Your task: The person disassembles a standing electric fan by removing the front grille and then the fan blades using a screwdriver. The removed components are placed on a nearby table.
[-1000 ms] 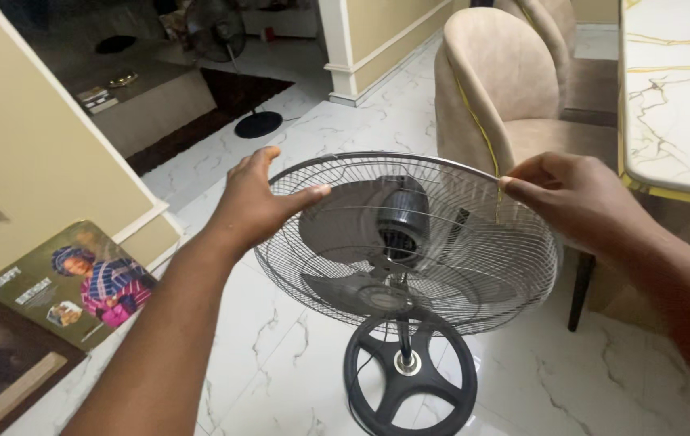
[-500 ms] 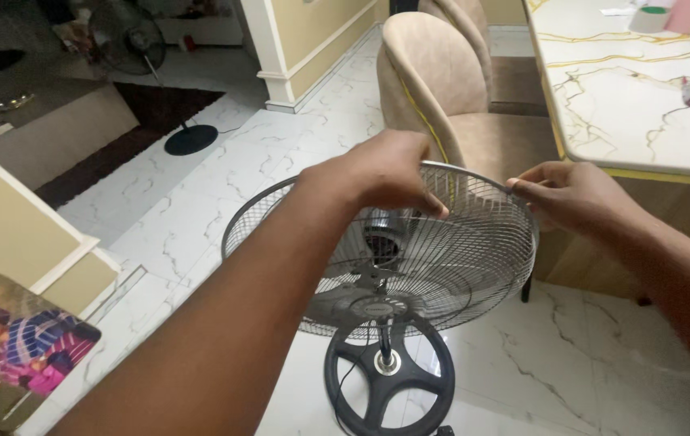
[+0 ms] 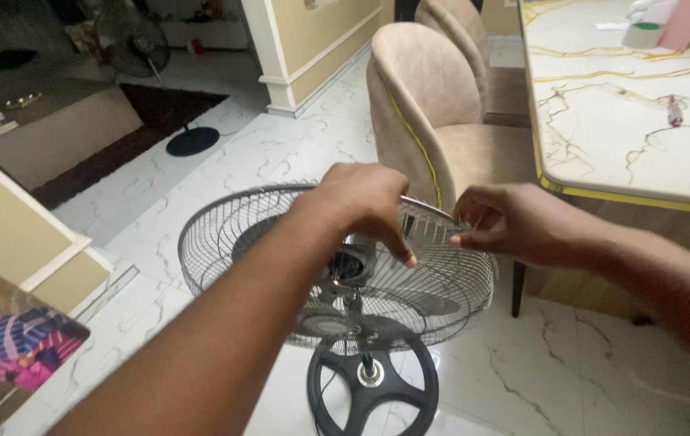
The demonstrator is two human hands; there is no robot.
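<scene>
Fan [image 3: 337,266]: stood on the white marble floor [image 3: 571,363], head tipped so the wire cage [image 3: 224,234] faced upward toward you; grey blades [image 3: 429,303] and dark motor hub [image 3: 353,262] showed through the wires. Round black base [image 3: 373,386] sat directly beneath the cage.

Left hand [image 3: 365,202]: your fingers curled down over the far rim of the cage, near its top middle, gripping the metal ring.

Right hand [image 3: 514,222]: lay just beside the left, at the cage's right rim, fingers pinched narrowly on the ring. The fan hung below and between both of your hands.

Chair [image 3: 434,113]: beige, padded, just behind the cage; a second like it further back.

Table [image 3: 627,129]: white marble top with gold veins and a gold edge, to your right, well apart from the fan; small items lay on its far end, too small to tell.

Second fan [image 3: 139,56]: stood in the room beyond, upper left, on a dark rug.

Picture [image 3: 6,347]: leaned against the wall at lower left.
</scene>
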